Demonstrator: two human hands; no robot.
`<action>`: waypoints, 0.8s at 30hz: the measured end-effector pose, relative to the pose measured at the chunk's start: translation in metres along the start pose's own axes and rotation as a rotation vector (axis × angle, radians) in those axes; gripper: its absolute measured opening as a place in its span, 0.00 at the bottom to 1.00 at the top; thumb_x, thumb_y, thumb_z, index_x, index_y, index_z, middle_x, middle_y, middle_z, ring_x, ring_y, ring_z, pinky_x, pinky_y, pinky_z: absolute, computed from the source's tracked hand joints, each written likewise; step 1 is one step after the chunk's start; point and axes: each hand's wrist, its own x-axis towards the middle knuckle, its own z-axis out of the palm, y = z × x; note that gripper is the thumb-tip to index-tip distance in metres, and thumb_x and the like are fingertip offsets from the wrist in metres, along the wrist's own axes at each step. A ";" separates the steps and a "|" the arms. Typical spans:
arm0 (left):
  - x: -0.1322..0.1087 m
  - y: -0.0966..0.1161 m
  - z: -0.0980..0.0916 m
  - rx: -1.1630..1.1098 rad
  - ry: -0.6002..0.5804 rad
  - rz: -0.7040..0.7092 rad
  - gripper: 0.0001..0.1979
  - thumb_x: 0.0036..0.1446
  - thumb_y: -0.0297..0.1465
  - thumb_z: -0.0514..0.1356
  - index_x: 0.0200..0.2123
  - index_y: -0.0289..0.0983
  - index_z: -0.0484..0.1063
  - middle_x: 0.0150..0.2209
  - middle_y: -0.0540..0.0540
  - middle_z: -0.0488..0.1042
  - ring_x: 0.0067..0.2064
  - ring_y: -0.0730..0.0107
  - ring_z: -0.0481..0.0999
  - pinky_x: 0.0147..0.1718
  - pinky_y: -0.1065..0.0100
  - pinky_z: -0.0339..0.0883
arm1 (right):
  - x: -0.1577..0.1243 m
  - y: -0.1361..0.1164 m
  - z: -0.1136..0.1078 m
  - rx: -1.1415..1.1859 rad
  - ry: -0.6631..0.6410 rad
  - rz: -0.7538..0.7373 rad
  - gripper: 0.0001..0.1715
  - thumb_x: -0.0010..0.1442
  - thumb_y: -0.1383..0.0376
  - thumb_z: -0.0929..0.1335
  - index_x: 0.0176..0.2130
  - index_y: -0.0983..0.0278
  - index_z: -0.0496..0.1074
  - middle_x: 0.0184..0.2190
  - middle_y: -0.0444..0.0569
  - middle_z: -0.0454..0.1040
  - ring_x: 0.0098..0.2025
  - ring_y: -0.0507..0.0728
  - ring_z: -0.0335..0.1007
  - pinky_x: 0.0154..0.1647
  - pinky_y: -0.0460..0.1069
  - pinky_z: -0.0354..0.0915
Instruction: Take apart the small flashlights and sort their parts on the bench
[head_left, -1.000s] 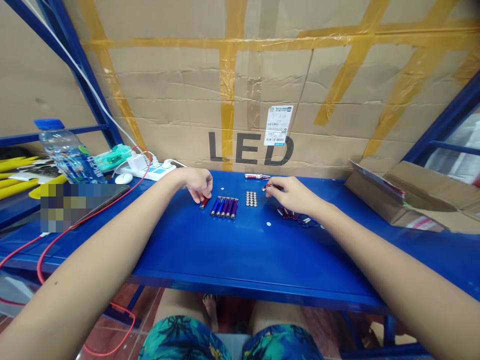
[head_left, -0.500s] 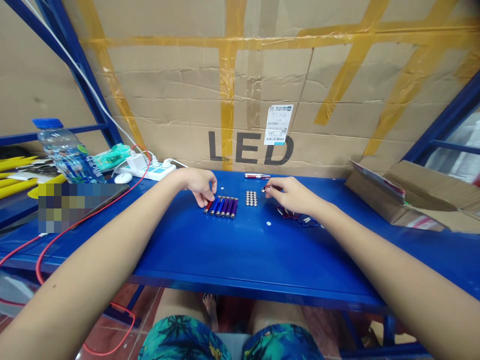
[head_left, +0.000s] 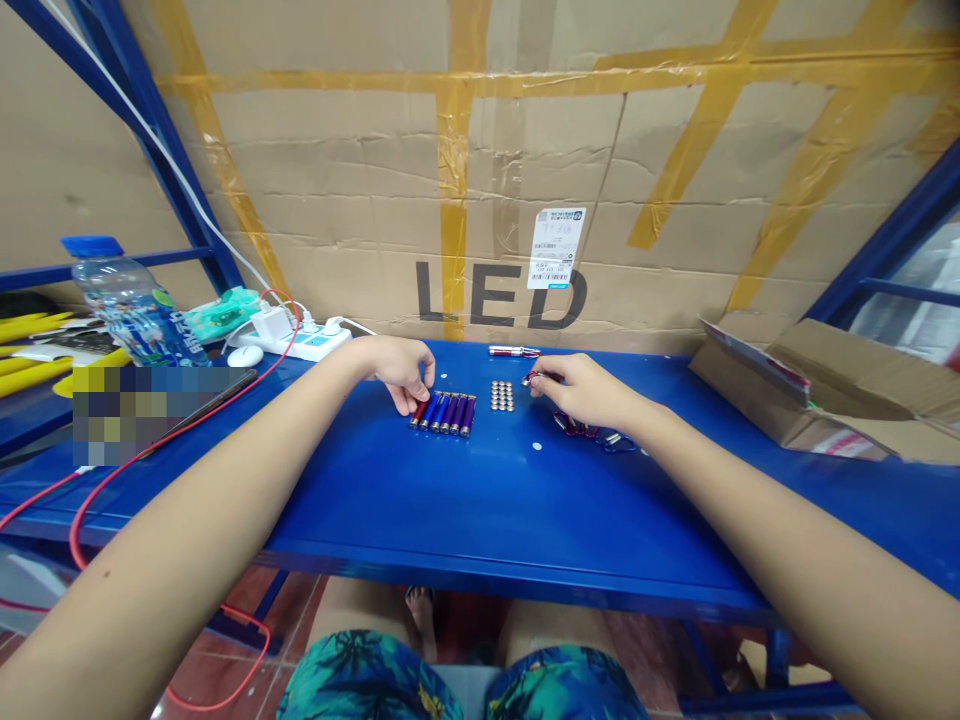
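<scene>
The left hand is curving down at the red end of a row of small metal tubes, left of a cluster of button cells, its grip hidden by the fingers, so closure cannot be told. Right of the cluster, the right hand is pinching a small red-and-silver piece, mostly hidden, above a blue metal tabletop.

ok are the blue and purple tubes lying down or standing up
Lying down: the blue and purple tubes rest side by side on the blue shelf, long sides down, with the left hand by the red tube at the row's end.
</scene>
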 end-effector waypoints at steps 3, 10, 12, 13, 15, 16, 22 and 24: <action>0.000 0.000 0.000 -0.001 0.000 0.006 0.16 0.39 0.28 0.66 0.34 0.37 0.66 0.26 0.46 0.78 0.31 0.56 0.81 0.34 0.59 0.75 | 0.000 0.000 0.000 0.006 0.000 -0.001 0.12 0.63 0.62 0.63 0.32 0.62 0.72 0.32 0.48 0.78 0.30 0.55 0.69 0.33 0.50 0.62; 0.001 -0.002 -0.001 -0.011 -0.010 0.013 0.16 0.39 0.28 0.66 0.34 0.37 0.66 0.26 0.46 0.78 0.31 0.56 0.81 0.35 0.58 0.75 | -0.001 -0.001 -0.001 0.004 -0.008 0.002 0.12 0.63 0.63 0.62 0.31 0.63 0.72 0.32 0.48 0.78 0.29 0.54 0.69 0.33 0.49 0.62; 0.001 -0.001 -0.001 -0.006 -0.008 0.013 0.16 0.40 0.28 0.66 0.34 0.37 0.66 0.26 0.46 0.78 0.31 0.56 0.82 0.36 0.58 0.75 | -0.001 -0.002 -0.001 0.000 -0.012 0.004 0.12 0.63 0.63 0.62 0.32 0.63 0.72 0.32 0.48 0.78 0.29 0.54 0.69 0.33 0.49 0.62; 0.001 -0.001 -0.001 -0.003 -0.007 0.013 0.16 0.40 0.28 0.65 0.35 0.37 0.66 0.26 0.46 0.78 0.31 0.56 0.82 0.36 0.57 0.75 | -0.001 -0.002 -0.001 0.000 -0.012 0.006 0.12 0.63 0.63 0.62 0.32 0.63 0.72 0.32 0.48 0.78 0.29 0.54 0.69 0.33 0.49 0.62; 0.000 -0.001 -0.001 0.004 -0.005 0.010 0.16 0.41 0.28 0.64 0.35 0.37 0.66 0.26 0.46 0.78 0.32 0.56 0.82 0.37 0.57 0.75 | -0.001 -0.002 -0.001 0.003 -0.014 0.009 0.12 0.63 0.63 0.62 0.32 0.63 0.72 0.32 0.48 0.78 0.29 0.54 0.69 0.33 0.49 0.62; 0.000 0.000 0.000 0.010 -0.005 0.007 0.15 0.41 0.28 0.64 0.35 0.37 0.65 0.26 0.46 0.78 0.32 0.57 0.82 0.37 0.58 0.75 | -0.001 -0.002 -0.001 0.004 -0.014 0.008 0.12 0.63 0.63 0.62 0.32 0.63 0.72 0.32 0.48 0.78 0.29 0.54 0.69 0.33 0.49 0.62; -0.003 0.001 -0.001 0.068 -0.004 -0.009 0.16 0.44 0.29 0.62 0.39 0.37 0.66 0.28 0.44 0.78 0.34 0.56 0.82 0.39 0.58 0.75 | -0.001 -0.001 0.000 0.003 -0.017 0.001 0.12 0.63 0.62 0.62 0.32 0.62 0.72 0.32 0.48 0.78 0.29 0.54 0.69 0.33 0.49 0.62; -0.003 0.001 -0.002 0.091 -0.015 -0.018 0.16 0.45 0.29 0.63 0.40 0.36 0.67 0.29 0.44 0.79 0.35 0.57 0.82 0.40 0.58 0.75 | -0.001 -0.002 -0.001 0.006 -0.019 0.003 0.12 0.63 0.63 0.62 0.32 0.63 0.72 0.32 0.48 0.78 0.29 0.54 0.69 0.33 0.49 0.62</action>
